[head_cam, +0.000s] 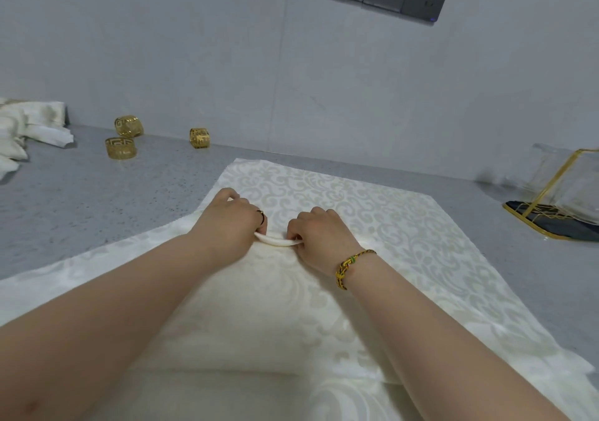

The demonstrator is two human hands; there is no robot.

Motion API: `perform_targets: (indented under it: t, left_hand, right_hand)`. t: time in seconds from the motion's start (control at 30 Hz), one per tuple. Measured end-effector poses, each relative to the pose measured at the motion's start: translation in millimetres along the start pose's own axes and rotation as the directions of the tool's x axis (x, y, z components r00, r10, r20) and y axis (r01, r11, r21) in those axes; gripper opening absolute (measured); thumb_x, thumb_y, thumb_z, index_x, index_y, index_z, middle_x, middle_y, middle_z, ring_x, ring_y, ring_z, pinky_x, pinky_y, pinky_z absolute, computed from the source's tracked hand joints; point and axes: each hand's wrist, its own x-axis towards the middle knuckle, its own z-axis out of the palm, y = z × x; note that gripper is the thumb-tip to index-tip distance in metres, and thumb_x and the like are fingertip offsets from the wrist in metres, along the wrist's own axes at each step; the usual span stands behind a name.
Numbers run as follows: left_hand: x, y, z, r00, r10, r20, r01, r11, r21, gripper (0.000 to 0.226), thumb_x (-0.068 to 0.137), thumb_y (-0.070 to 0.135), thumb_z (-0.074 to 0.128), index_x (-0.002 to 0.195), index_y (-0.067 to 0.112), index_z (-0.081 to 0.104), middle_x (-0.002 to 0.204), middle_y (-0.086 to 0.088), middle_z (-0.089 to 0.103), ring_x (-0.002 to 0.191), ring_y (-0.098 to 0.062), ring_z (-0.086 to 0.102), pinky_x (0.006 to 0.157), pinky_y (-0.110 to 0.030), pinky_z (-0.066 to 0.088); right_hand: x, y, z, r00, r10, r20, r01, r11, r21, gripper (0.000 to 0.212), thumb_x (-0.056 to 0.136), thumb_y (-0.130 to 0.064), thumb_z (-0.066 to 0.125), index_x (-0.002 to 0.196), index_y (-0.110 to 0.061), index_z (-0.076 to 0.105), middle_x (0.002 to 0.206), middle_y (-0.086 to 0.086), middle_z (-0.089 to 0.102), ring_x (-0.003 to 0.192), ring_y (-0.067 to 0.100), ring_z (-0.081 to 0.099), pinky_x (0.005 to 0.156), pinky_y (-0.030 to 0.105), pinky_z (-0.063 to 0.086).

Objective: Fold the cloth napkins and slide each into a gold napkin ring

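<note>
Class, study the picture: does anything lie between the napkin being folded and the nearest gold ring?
Nothing visible does. Only bare grey counter lies between the napkin and the nearest gold ring. The crumpled cloths sit farther left.

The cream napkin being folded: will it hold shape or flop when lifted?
Probably floppy: the napkin bunches into a soft rolled ridge where the left hand and right hand pinch it. It likely keeps creases loosely, as its folded layer lies flat. It may slide on the smooth countertop.
</note>
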Motion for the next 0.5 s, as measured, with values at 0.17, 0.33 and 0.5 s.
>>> perform_targets:
  t: [0.17, 0.33, 0.5]
  left_hand:
    - [-1, -9, -4, 0.981, -0.017, 0.191, 0.056, 0.978, -0.201, 0.017, 0.087, 0.029, 0.048, 0.097, 0.031, 0.062, 0.111, 0.012, 0.059, 0.112, -0.011, 0.046, 0.106, -0.024, 0.017]
    - [0, -13, -7, 0.948, -0.072, 0.312, 0.184, 0.92, -0.345, 0.018, 0.09, 0.037, 0.05, 0.083, 0.022, 0.057, 0.116, 0.005, 0.059, 0.115, -0.018, 0.05, 0.093, -0.021, 0.033]
    - [7, -14, -10, 0.942, -0.09, 0.323, 0.216, 0.9, -0.379, 0.028, 0.084, 0.032, 0.063, 0.11, 0.023, 0.057, 0.116, 0.007, 0.056, 0.115, -0.011, 0.049, 0.083, -0.016, 0.028]
  right_hand:
    - [-9, 4, -7, 0.989, 0.067, 0.129, -0.103, 0.95, 0.294, 0.019, 0.088, -0.022, 0.052, 0.085, -0.012, 0.068, 0.085, 0.005, 0.057, 0.081, 0.018, 0.047, 0.075, 0.026, 0.039]
    - [-7, 9, -6, 0.973, 0.175, 0.149, -0.225, 0.857, 0.463, 0.017, 0.086, -0.017, 0.058, 0.071, -0.012, 0.064, 0.076, -0.006, 0.046, 0.079, 0.011, 0.048, 0.069, 0.014, 0.038]
    - [2, 13, -7, 0.954, 0.188, 0.232, -0.275, 0.857, 0.436, 0.031, 0.083, -0.022, 0.064, 0.112, -0.019, 0.057, 0.103, -0.009, 0.043, 0.105, 0.015, 0.042, 0.099, 0.029, 0.035]
